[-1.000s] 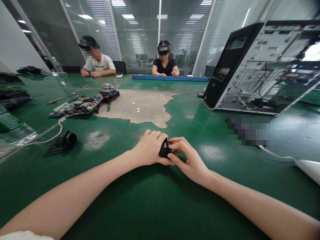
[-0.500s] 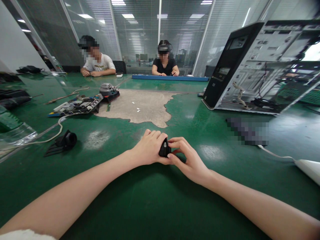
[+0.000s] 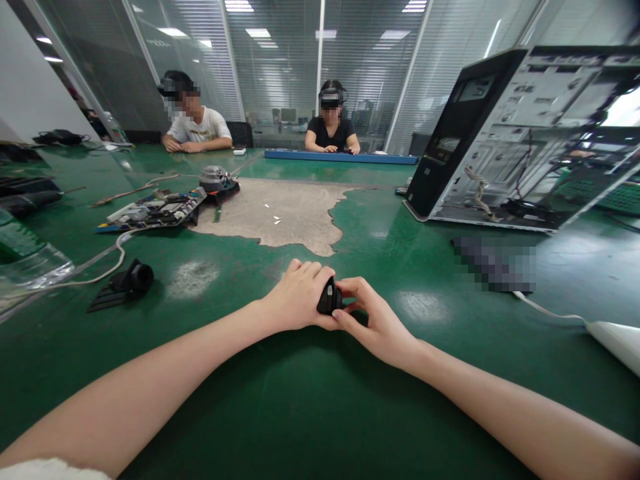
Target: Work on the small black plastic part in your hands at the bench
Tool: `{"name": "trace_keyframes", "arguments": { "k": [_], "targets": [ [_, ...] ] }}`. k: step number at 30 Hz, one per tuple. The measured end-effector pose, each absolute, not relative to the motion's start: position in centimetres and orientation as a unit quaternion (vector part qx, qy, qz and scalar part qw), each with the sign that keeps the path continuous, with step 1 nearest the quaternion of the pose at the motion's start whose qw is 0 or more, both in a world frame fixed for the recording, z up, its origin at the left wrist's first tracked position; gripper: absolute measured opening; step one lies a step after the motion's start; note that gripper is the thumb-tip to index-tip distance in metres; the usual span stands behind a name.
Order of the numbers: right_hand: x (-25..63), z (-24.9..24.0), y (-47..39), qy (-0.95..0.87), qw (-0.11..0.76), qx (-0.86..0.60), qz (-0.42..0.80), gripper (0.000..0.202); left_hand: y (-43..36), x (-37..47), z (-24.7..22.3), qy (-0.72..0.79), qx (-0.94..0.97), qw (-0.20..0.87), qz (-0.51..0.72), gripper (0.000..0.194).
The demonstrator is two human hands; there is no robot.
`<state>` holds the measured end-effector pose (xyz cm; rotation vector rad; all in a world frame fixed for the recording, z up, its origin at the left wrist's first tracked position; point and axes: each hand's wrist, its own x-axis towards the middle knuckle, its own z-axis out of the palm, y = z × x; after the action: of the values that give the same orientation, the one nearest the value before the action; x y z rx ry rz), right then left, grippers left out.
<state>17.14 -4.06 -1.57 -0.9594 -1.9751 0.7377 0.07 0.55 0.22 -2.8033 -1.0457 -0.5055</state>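
Note:
A small black object (image 3: pixel 328 300) with a pale mark sits between my hands, above the green table. Wrapped around its left side, my left hand (image 3: pixel 300 297) is closed on it and hides much of its shape. My right hand (image 3: pixel 377 320) pinches the right side of the same object with thumb and index finger; the other fingers curl behind. What kind of object it is, I cannot make out.
To the left lie a black part with a round tube (image 3: pixel 135 280), a circuit board (image 3: pixel 155 210) and a plastic bottle (image 3: pixel 30 260). An open computer case (image 3: pixel 465 140) stands at right, near a white cable (image 3: pixel 550 310). Two people sit across the table.
My right fingers have bent and closed in slightly on the right side of the black object. My left hand keeps its place.

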Motion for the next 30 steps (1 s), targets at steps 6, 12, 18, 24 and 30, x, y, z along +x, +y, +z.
{"name": "trace_keyframes", "arguments": {
  "k": [6,12,18,24,30],
  "targets": [
    [17.08,-1.37,-4.24,-0.795,0.416,-0.37,0.241,0.02,0.43,0.03,0.35,-0.344,-0.922,0.058,-0.168,0.063],
    [17.01,-1.6,-3.92,-0.766,0.408,-0.398,0.299,0.034,0.45,0.05,0.4,-0.343,-0.922,0.05,-0.174,0.067],
    [16.99,-1.67,-4.01,-0.774,0.403,-0.385,0.3,0.032,0.52,0.0,0.19,-0.345,-0.922,0.063,-0.167,0.066],
    [17.04,-1.54,-4.17,-0.791,0.417,-0.377,0.241,0.024,0.51,0.0,0.19,-0.342,-0.921,0.06,-0.176,0.066],
    [17.04,-1.66,-3.91,-0.772,0.399,-0.397,0.297,0.037,0.55,0.03,0.25,-0.343,-0.921,0.055,-0.178,0.066]
  ]
}}
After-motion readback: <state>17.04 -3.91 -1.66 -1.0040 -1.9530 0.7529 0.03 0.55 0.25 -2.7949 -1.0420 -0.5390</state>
